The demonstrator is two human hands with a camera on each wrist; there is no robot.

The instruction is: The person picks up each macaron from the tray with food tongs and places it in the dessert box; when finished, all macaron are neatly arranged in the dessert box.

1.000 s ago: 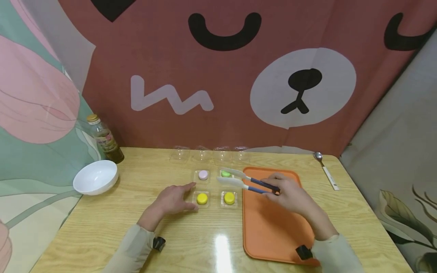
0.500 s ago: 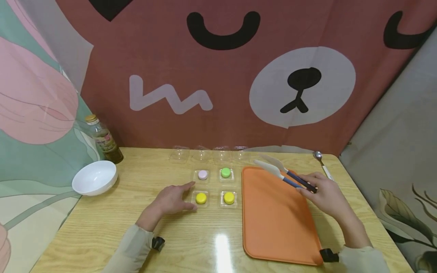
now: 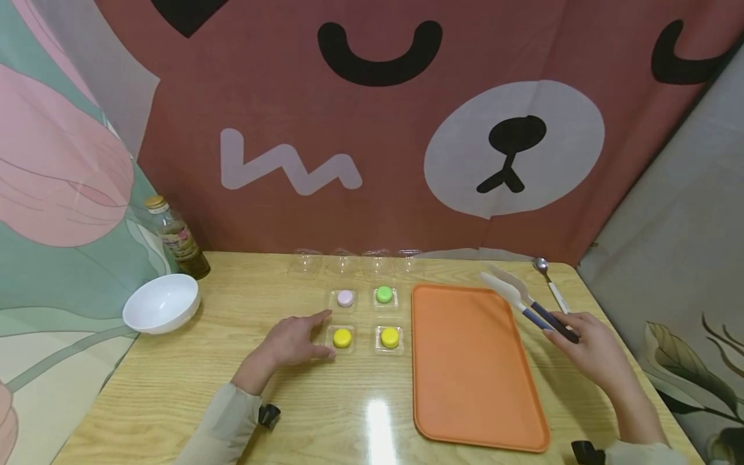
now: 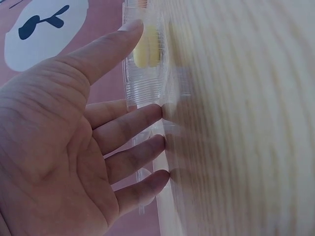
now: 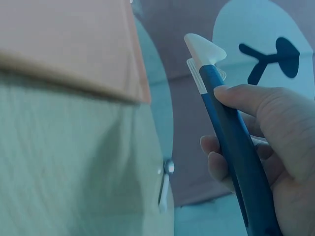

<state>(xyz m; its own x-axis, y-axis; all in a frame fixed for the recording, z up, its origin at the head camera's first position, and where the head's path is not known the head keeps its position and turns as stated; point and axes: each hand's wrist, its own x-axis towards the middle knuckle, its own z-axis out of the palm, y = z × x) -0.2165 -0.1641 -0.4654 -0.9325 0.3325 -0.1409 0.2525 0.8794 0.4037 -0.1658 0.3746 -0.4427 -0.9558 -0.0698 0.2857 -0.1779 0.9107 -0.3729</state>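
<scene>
No brand, number or wording can be read in any view. At the left of the head view, a glass bottle (image 3: 194, 262) carries a printed label (image 3: 179, 241) with a pink patch, its lettering too small to make out. A pale zigzag (image 3: 296, 168) on the reddish backdrop (image 3: 261, 223), left of centre, spells no legible word.

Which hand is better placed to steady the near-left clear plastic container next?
Probably the left hand: it lies beside that container, whereas the right hand, right of the orange rectangular tray, holds blue-handled white-tipped tongs.
</scene>
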